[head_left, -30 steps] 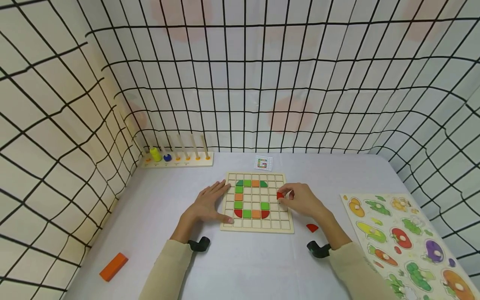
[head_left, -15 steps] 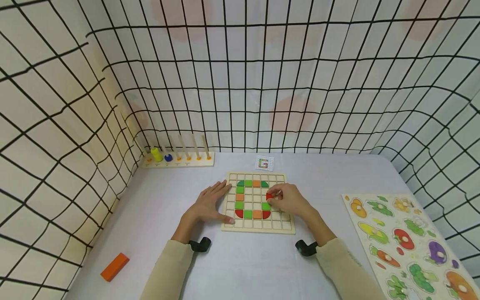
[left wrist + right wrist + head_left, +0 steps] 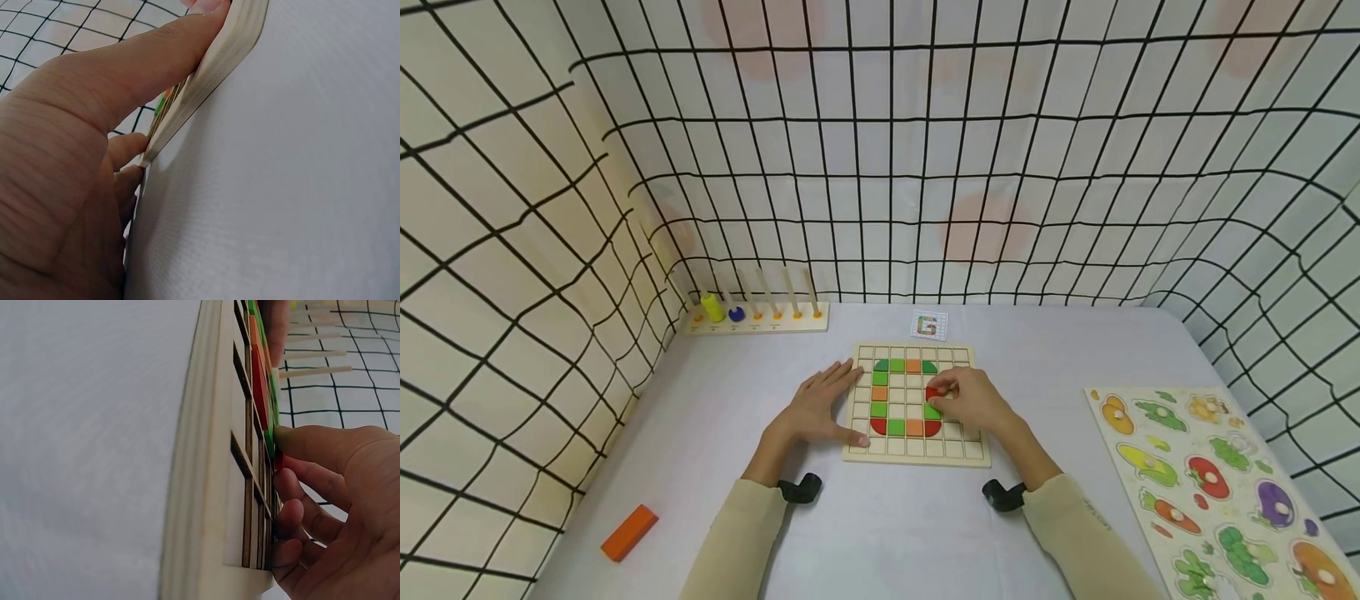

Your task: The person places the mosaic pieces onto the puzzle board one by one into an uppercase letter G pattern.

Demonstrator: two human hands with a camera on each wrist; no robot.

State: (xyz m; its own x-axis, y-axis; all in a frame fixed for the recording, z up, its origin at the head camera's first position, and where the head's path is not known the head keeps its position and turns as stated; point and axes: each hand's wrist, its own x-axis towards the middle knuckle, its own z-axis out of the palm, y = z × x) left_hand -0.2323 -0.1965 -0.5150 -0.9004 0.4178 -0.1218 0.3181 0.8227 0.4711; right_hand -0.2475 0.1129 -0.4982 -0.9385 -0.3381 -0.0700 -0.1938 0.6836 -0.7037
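Note:
A wooden grid board (image 3: 914, 450) lies on the grey table, with green, orange and red tiles (image 3: 895, 427) forming a letter shape. My right hand (image 3: 970, 400) pinches a small red tile (image 3: 933, 392) over the board's right-middle cells, just above a green tile (image 3: 931, 412). In the right wrist view the board's edge (image 3: 206, 456) fills the middle and my fingers (image 3: 325, 450) press the red piece against the grid. My left hand (image 3: 820, 408) lies flat against the board's left side, thumb on its near left corner; the left wrist view shows the thumb (image 3: 150, 59) along the board's edge (image 3: 219, 56).
A small pattern card (image 3: 928, 326) lies behind the board. A peg rack with yellow and blue rings (image 3: 752, 317) stands at the back left. An orange block (image 3: 628, 532) lies at the front left. A vegetable knob puzzle (image 3: 1217, 475) lies at the right. Grid-patterned cloth walls surround the table.
My right hand carried the red tile leftward from the board's right edge to the cells above the green tile. The left hand stayed put. A red piece on the table is now hidden.

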